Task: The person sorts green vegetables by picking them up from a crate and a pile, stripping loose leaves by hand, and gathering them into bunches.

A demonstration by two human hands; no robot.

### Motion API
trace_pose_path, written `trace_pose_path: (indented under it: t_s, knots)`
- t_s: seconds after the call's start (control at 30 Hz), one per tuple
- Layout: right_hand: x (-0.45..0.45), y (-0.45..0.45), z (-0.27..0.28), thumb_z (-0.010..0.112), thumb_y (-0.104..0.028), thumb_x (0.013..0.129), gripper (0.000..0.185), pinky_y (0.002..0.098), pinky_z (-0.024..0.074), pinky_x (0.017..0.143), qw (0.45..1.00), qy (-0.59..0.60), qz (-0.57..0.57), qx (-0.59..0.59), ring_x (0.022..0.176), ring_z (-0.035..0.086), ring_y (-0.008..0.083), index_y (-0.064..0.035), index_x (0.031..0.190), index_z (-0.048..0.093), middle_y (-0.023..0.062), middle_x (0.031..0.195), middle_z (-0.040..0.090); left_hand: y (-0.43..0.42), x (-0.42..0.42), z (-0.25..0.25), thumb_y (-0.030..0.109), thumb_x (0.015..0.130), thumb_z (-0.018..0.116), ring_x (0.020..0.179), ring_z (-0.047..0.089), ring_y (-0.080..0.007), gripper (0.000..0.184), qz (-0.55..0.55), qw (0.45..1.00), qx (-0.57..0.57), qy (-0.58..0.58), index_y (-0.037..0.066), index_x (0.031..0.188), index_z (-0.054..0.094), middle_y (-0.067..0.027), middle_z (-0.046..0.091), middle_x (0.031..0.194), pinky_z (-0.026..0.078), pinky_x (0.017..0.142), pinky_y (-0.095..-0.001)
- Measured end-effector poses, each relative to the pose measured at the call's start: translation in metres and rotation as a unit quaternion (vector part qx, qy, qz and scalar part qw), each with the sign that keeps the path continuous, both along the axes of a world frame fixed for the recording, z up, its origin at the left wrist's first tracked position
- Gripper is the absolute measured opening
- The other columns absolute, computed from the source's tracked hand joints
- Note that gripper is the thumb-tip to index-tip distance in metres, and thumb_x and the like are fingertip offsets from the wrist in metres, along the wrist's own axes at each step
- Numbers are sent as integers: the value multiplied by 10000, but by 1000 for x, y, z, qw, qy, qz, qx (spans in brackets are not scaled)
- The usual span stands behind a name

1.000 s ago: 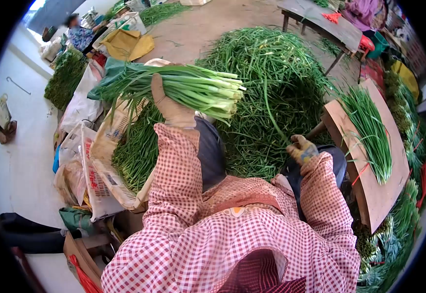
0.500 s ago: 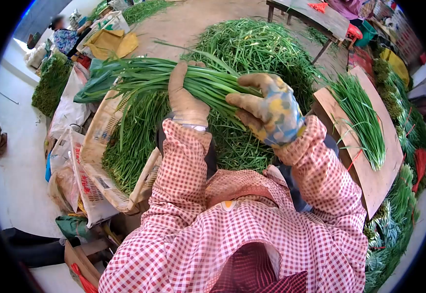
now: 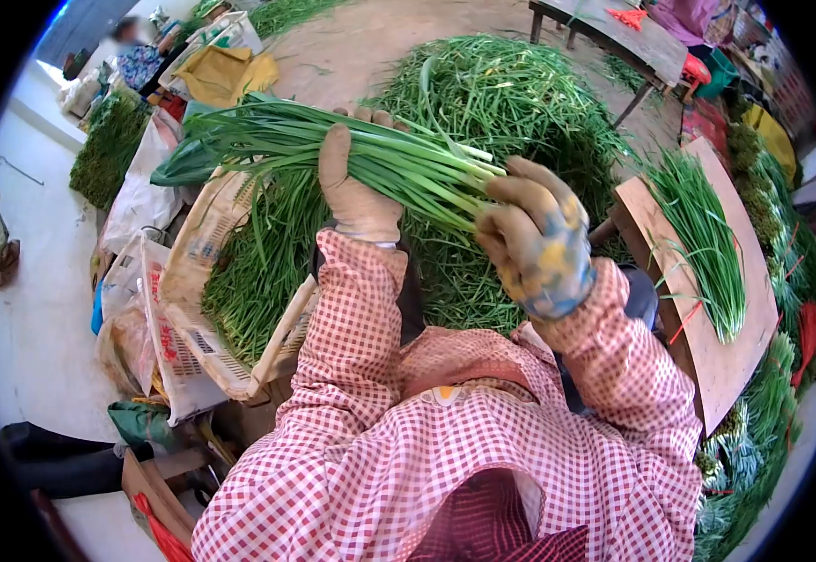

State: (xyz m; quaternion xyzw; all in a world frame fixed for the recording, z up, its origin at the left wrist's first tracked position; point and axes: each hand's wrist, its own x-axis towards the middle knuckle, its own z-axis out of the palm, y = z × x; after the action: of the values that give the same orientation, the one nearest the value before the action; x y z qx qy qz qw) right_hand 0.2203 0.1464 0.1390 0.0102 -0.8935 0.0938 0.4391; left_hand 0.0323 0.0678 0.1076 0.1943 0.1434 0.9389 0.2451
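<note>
A bundle of long green stalks (image 3: pixel 408 161) lies across my left hand (image 3: pixel 359 187), whose gloved fingers wrap round its middle. The leafy ends point left and the pale ends point right. At the pale ends is my right hand (image 3: pixel 541 239), in a blue and yellow stained glove, its fingers curled against the stalk ends. Below the bundle, a large heap of loose green leaves (image 3: pixel 520 94) spreads over the floor. To the left, a cream plastic crate (image 3: pixel 192 272) holds more green stalks.
On the right, a board (image 3: pixel 721 375) bears another bunch of stalks (image 3: pixel 703 234). Tied bundles (image 3: pixel 754 440) line the far right. A low table (image 3: pixel 614 37) stands at the back. A person (image 3: pixel 136 61) sits at the back left. White sacks (image 3: pixel 150 178) lie beside the crate.
My right hand has come up from the heap, at the lower right, to the pale ends of the bundle. My left hand still holds the bundle, now slightly further right.
</note>
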Motion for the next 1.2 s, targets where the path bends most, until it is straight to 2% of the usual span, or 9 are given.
trace_pose_path:
  t_s: [0.27, 0.33, 0.4, 0.43, 0.5, 0.6, 0.73, 1.0, 1.2]
  knots:
    - [71, 91, -143, 676, -92, 744, 171, 390, 508, 810, 961, -95, -161, -205, 989, 598, 329, -62, 874, 569, 116, 1013, 591, -62, -75, 11, 320, 831, 587, 865, 467, -170, 378, 60, 989, 50, 128, 67, 1069, 438, -20, 461, 886, 420, 869, -374]
    - [84, 140, -193, 638, -101, 789, 247, 410, 488, 867, 846, -301, -263, -353, 1042, 572, 346, -58, 1020, 560, 150, 1112, 562, -76, -93, 1, 364, 849, 569, 891, 487, -178, 421, -2, 978, 103, 181, 66, 1119, 446, -23, 497, 908, 452, 852, -375]
    - [67, 109, -135, 611, -123, 824, 363, 426, 461, 928, 778, -528, -299, -163, 1110, 538, 357, -73, 1175, 535, 184, 1230, 520, -80, -73, 2, 311, 858, 584, 933, 534, -157, 474, 42, 988, 96, 112, 56, 1216, 406, -16, 526, 1000, 465, 898, -376]
    - [61, 106, -135, 630, -161, 820, 467, 429, 432, 971, 872, -417, -201, -159, 1175, 499, 343, -92, 1263, 496, 192, 1333, 452, -77, -65, 0, 332, 857, 590, 952, 551, -165, 516, 15, 986, 106, 130, 60, 1248, 391, -23, 539, 990, 495, 877, -360]
    - [19, 88, -105, 671, -225, 814, 436, 399, 464, 919, 904, -279, -35, -322, 1077, 571, 312, -69, 1200, 543, 153, 1155, 593, -71, -51, -14, 351, 854, 597, 960, 545, -163, 528, -40, 988, 120, 91, 79, 1271, 421, -5, 555, 1010, 497, 834, -324]
    - [-15, 50, -55, 647, -316, 871, 394, 295, 519, 659, 752, -188, 235, -586, 718, 609, 152, 1, 1092, 570, 66, 846, 629, -59, -22, -20, 380, 838, 623, 983, 545, -148, 561, -87, 990, 112, 1, 120, 1306, 456, 32, 584, 1030, 497, 812, -290]
    - [-21, 15, -2, 637, -250, 856, 264, 281, 433, 539, 888, -272, 128, -349, 603, 546, 126, 5, 923, 618, 37, 689, 586, -40, -3, -28, 406, 822, 625, 937, 565, -128, 558, -94, 993, 57, -49, 144, 1292, 477, 33, 612, 1018, 500, 809, -286]
    - [4, 2, -4, 620, -222, 845, 203, 350, 469, 577, 900, -297, 37, -316, 644, 621, 250, -20, 846, 638, 130, 706, 626, -25, 4, -34, 390, 825, 612, 1011, 549, -157, 569, -92, 993, 52, 48, 66, 1262, 446, -31, 563, 1068, 496, 880, -340]
    - [19, 14, -20, 625, -244, 873, 247, 320, 498, 610, 883, -211, 51, -416, 682, 607, 192, 1, 910, 624, 87, 735, 621, -22, 9, -41, 365, 844, 599, 968, 560, -161, 554, -62, 996, 45, 54, 70, 1273, 407, -11, 533, 1029, 488, 899, -396]
